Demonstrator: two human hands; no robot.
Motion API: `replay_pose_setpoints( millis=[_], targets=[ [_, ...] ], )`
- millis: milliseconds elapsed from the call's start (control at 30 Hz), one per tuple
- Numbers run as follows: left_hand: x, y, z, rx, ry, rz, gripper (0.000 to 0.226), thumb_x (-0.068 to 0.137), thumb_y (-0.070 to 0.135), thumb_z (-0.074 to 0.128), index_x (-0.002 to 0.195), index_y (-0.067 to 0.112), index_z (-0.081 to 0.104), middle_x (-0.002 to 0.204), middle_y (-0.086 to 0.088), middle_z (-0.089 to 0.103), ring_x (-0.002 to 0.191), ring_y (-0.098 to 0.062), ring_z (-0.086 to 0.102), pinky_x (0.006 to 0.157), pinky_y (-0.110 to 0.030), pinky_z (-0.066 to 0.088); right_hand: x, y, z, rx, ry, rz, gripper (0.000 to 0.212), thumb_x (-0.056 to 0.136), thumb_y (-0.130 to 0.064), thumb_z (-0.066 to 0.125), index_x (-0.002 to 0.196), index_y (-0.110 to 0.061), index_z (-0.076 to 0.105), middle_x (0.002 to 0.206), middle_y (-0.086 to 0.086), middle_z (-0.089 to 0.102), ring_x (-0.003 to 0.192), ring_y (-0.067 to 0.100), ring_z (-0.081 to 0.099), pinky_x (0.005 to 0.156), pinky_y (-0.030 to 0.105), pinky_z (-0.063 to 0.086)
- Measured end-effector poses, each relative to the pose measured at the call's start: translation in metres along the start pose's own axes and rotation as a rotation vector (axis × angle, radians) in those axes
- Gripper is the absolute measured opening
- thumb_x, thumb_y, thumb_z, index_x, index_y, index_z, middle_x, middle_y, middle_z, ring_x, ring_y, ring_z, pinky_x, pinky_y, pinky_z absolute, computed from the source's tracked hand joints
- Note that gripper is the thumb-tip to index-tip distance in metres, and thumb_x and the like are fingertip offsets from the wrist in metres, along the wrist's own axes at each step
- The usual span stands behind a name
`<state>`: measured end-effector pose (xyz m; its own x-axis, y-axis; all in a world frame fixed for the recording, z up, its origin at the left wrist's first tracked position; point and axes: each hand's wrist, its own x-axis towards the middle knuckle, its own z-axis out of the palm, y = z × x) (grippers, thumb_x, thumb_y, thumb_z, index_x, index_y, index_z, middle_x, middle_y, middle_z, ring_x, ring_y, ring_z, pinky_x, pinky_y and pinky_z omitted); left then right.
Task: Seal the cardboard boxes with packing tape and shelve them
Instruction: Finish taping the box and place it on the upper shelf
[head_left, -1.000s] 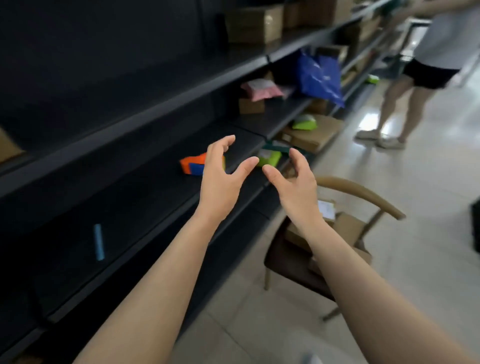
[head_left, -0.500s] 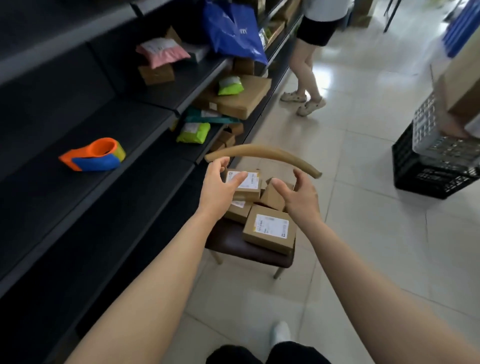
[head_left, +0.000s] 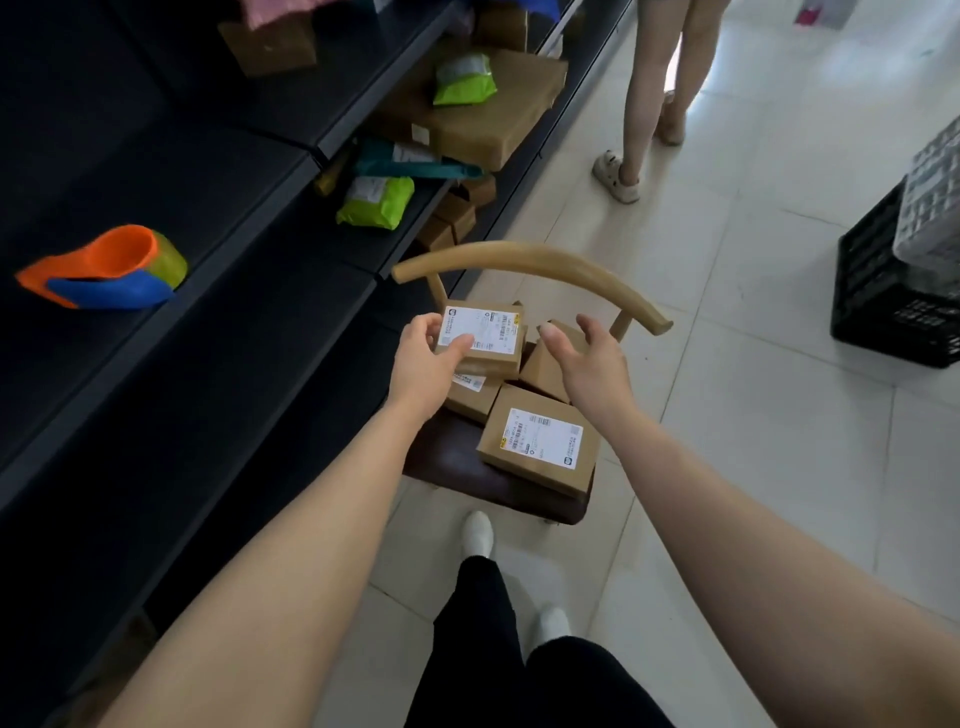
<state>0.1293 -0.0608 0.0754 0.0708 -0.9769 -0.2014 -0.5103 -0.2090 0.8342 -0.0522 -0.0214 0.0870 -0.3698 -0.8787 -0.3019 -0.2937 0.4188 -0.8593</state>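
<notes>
The tape dispenser (head_left: 104, 270), orange and blue, lies on the dark shelf (head_left: 249, 171) at the left of the frame, well apart from both hands. At centre, the left hand (head_left: 426, 358) grips the top box (head_left: 483, 332) by its left edge, thumb laid on the white label and fingers curled over the far corner. That box sits on a small pile of boxes on the chair (head_left: 530, 265) seat, just below the curved backrest.

The box looks small, light and stiff. Its cardboard should not slip, though the glossy label under the thumb may. A hold on two opposite edges would be steadier than this one-sided pinch, and it would keep the flaps closed for taping.

Right of it, the right hand (head_left: 587, 358) is released, fingers spread, hovering over a tilted box (head_left: 545, 369) and holding nothing. A black crate (head_left: 883, 291) stands at the right edge.

Half a second ago the left hand was only reaching the top box, with the thumb short of the label. A second ago both hands were raised empty before the shelf, and the chair sat lower in the frame.
</notes>
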Motion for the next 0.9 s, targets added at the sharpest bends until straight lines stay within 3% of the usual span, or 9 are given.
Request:
replay_pose_setpoints(
  millis=[167, 333, 500, 600, 733, 833, 900],
  targets=[
    [0.062, -0.037, 0.018, 0.038, -0.017, -0.08, 0.05, 0.09, 0.036, 0.06, 0.133, 0.018, 0.043, 0.131, 0.003, 0.046, 0.099, 0.0, 0.043, 0.064, -0.006, 0.029, 0.052, 0.014, 0.039, -0.019, -0.05, 0.037, 0.068, 0.093, -0.052, 0.049, 0.147, -0.014, 0.031, 0.148, 0.005, 0.041, 0.134, 0.023, 0.038, 0.102, 0.032, 0.031],
    [0.114, -0.08, 0.035, 0.08, -0.071, -0.15, 0.056, 0.089, 0.038, 0.061, 0.136, 0.017, 0.04, 0.139, -0.001, 0.042, 0.104, -0.003, 0.038, 0.075, -0.016, 0.034, 0.092, 0.037, 0.081, -0.05, -0.067, 0.108, 0.068, 0.094, -0.052, 0.046, 0.148, -0.014, 0.028, 0.15, 0.006, 0.038, 0.136, 0.024, 0.037, 0.103, 0.033, 0.031],
    [0.156, -0.108, 0.053, 0.075, -0.136, -0.195, 0.059, 0.087, 0.04, 0.062, 0.136, 0.018, 0.039, 0.138, 0.001, 0.042, 0.1, -0.004, 0.041, 0.069, -0.013, 0.035, 0.122, 0.057, 0.109, -0.037, -0.093, 0.191, 0.069, 0.094, -0.053, 0.046, 0.148, -0.015, 0.026, 0.148, 0.004, 0.041, 0.134, 0.022, 0.039, 0.102, 0.033, 0.031],
    [0.174, -0.117, 0.063, 0.067, -0.212, -0.273, 0.056, 0.088, 0.048, 0.057, 0.134, 0.021, 0.041, 0.126, 0.003, 0.053, 0.094, -0.006, 0.052, 0.072, -0.026, 0.043, 0.138, 0.066, 0.12, 0.004, -0.154, 0.246, 0.07, 0.094, -0.053, 0.045, 0.147, -0.013, 0.025, 0.142, 0.004, 0.048, 0.127, 0.021, 0.046, 0.102, 0.035, 0.037],
    [0.187, -0.119, 0.071, 0.0, -0.289, -0.294, 0.038, 0.092, 0.046, 0.052, 0.119, 0.019, 0.052, 0.101, 0.005, 0.065, 0.083, -0.005, 0.06, 0.06, -0.02, 0.045, 0.149, 0.068, 0.132, 0.12, -0.228, 0.318, 0.064, 0.095, -0.053, 0.044, 0.145, -0.016, 0.03, 0.129, 0.0, 0.059, 0.102, 0.01, 0.056, 0.077, 0.019, 0.04],
    [0.184, -0.112, 0.069, -0.015, -0.262, -0.302, 0.042, 0.091, 0.046, 0.053, 0.121, 0.016, 0.05, 0.088, 0.013, 0.058, 0.077, -0.001, 0.058, 0.054, -0.015, 0.042, 0.146, 0.063, 0.135, 0.171, -0.187, 0.311, 0.057, 0.095, -0.05, 0.045, 0.14, -0.015, 0.035, 0.124, -0.002, 0.061, 0.1, 0.009, 0.057, 0.075, 0.02, 0.04],
    [0.179, -0.105, 0.063, -0.01, -0.246, -0.304, 0.045, 0.091, 0.047, 0.053, 0.122, 0.015, 0.047, 0.087, 0.013, 0.056, 0.076, -0.001, 0.058, 0.051, -0.014, 0.042, 0.136, 0.054, 0.132, 0.169, -0.159, 0.296, 0.054, 0.096, -0.049, 0.045, 0.139, -0.017, 0.035, 0.117, -0.007, 0.06, 0.094, 0.003, 0.057, 0.068, 0.013, 0.04]
  ],
)
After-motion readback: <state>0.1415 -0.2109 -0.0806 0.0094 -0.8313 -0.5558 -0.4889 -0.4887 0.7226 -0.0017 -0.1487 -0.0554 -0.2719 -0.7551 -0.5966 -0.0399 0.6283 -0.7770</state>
